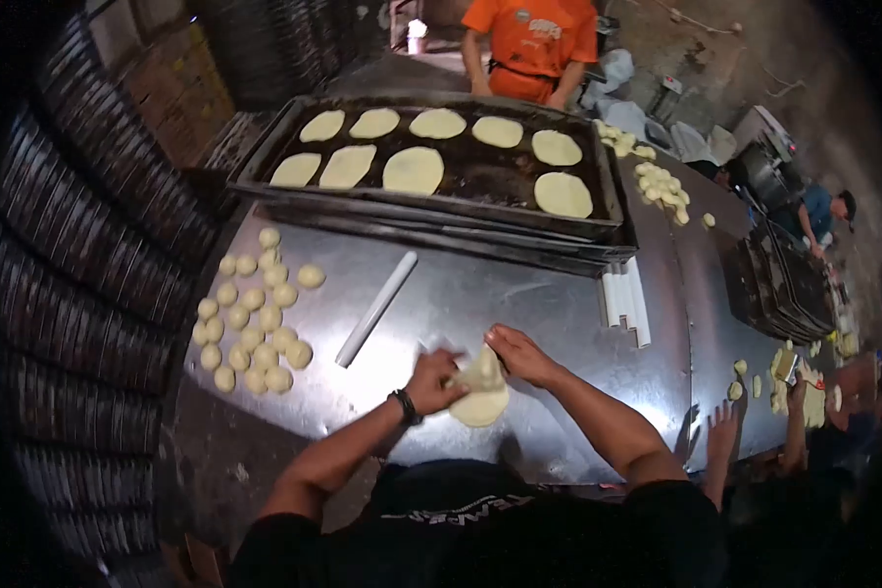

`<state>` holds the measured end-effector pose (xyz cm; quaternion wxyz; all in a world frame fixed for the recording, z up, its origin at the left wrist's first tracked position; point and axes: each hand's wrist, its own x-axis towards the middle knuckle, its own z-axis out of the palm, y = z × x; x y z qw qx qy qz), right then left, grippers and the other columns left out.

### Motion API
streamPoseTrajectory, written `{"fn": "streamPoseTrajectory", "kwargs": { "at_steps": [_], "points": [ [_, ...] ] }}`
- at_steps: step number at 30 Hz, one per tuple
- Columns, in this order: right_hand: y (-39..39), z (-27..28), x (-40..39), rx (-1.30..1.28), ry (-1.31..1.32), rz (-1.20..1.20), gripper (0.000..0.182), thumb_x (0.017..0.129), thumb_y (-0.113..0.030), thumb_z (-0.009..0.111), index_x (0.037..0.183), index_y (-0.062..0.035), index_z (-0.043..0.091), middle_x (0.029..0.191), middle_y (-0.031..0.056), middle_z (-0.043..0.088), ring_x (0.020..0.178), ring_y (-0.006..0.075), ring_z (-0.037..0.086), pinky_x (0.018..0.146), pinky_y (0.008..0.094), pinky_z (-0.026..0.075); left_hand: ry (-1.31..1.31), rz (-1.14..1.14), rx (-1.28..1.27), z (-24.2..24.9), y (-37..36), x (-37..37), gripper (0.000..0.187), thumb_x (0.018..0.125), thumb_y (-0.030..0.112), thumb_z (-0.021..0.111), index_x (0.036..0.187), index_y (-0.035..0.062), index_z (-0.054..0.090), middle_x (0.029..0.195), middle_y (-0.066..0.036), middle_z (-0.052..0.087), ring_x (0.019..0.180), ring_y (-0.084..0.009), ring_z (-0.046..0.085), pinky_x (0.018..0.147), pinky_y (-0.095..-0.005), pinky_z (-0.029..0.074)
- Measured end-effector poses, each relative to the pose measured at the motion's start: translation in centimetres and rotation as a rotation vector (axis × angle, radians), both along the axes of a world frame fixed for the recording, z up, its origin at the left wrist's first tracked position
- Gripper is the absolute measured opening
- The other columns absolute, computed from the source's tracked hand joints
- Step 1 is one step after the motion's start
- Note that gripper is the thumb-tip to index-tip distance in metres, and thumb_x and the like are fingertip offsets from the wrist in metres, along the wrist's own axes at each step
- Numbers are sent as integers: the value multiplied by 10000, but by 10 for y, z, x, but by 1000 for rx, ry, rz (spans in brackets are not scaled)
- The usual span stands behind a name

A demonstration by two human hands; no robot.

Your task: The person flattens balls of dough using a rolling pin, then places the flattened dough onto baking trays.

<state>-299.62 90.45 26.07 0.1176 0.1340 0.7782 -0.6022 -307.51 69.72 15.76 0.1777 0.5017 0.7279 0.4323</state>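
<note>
A flat round of dough [479,409] lies on the metal table in front of me, its far edge lifted and folded up. My left hand [435,381], with a dark bracelet at the wrist, grips the dough's left side; its fingers are slightly smeared by motion. At the far right corner, my right hand [516,355] pinches the raised edge with closed fingers. A white rolling pin [376,309] lies slantwise beyond my left hand. Many dough balls [253,338] are grouped on the left of the table.
Stacked black baking trays [480,218] stand at the back, the top one bearing flat dough rounds [414,171]. White rods [624,302] lie to their right. A person in an orange shirt [531,44] stands behind. Co-workers' hands [722,431] and more dough [661,188] are at right.
</note>
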Motion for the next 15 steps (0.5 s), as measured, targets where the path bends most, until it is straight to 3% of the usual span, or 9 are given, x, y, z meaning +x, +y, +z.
{"fn": "streamPoseTrajectory", "kwargs": {
  "at_steps": [2, 4, 5, 6, 8, 10, 12, 14, 15],
  "points": [
    [14, 43, 12, -199, -85, -6, 260, 956, -310, 533, 1004, -55, 505, 816, 30, 565, 749, 120, 533, 647, 287, 445, -527, 68, 190, 61, 11, 28, 361, 797, 283, 733, 1002, -4, 655, 1089, -121, 618, 995, -200, 598, 872, -369, 478],
    [24, 79, 22, -302, -90, 53, 305, 926, -244, 598, 1143, -68, 476, 878, 28, 591, 787, 124, 567, 678, 274, 465, -830, 97, 59, 111, 16, 27, 308, 827, 228, 718, 1018, -4, 651, 1040, -85, 619, 945, -146, 591, 819, -303, 488],
    [24, 101, 23, -305, 15, 87, 434, 884, -181, 646, 1234, -66, 416, 914, 47, 602, 829, 136, 586, 715, 283, 479, -984, 120, -15, 135, 19, 23, 282, 841, 200, 710, 1025, -5, 648, 1016, -67, 619, 921, -118, 587, 792, -270, 493],
    [26, 123, 19, -307, 119, 121, 592, 843, -118, 695, 1324, -65, 355, 951, 65, 612, 871, 149, 605, 751, 292, 494, -728, 58, 131, 164, 25, 11, 298, 844, 191, 711, 1052, -8, 632, 977, -49, 619, 866, -93, 591, 771, -249, 494],
    [42, 160, -1, -276, 233, 95, 783, 722, 24, 761, 1374, -48, 334, 1049, 86, 606, 1029, 166, 596, 866, 294, 497, -646, 13, 220, 220, 42, -24, 302, 829, 191, 724, 1028, -18, 636, 940, -38, 630, 834, -90, 600, 756, -253, 495],
    [52, 203, -33, -197, 410, -33, 713, 762, -20, 731, 1364, -35, 348, 1041, 83, 604, 1004, 158, 594, 837, 273, 495, -259, 76, 149, 272, 69, -75, 287, 832, 199, 705, 1014, -19, 668, 873, -61, 652, 810, -104, 618, 723, -261, 510],
    [78, 222, -76, 151, 632, -84, 518, 832, -98, 677, 1295, -19, 459, 1000, 61, 619, 932, 123, 599, 796, 245, 497, -164, 147, 263, 302, 104, -124, 283, 833, 225, 704, 1012, 7, 689, 907, -72, 676, 789, -110, 624, 695, -257, 510],
    [114, 212, -136, 303, 770, -180, 353, 819, -207, 680, 1087, 12, 610, 814, 56, 646, 735, 101, 609, 634, 238, 485, -51, 198, 337, 309, 140, -172, 294, 823, 231, 715, 1015, 10, 690, 947, -90, 687, 770, -118, 632, 690, -265, 515],
    [124, 207, -157, 278, 785, -211, 329, 810, -219, 688, 1031, 18, 631, 778, 52, 644, 698, 94, 595, 616, 237, 475, 64, 198, 321, 308, 155, -194, 311, 837, 223, 707, 1053, 2, 667, 942, -85, 685, 795, -112, 633, 704, -255, 518]
  ]
}}
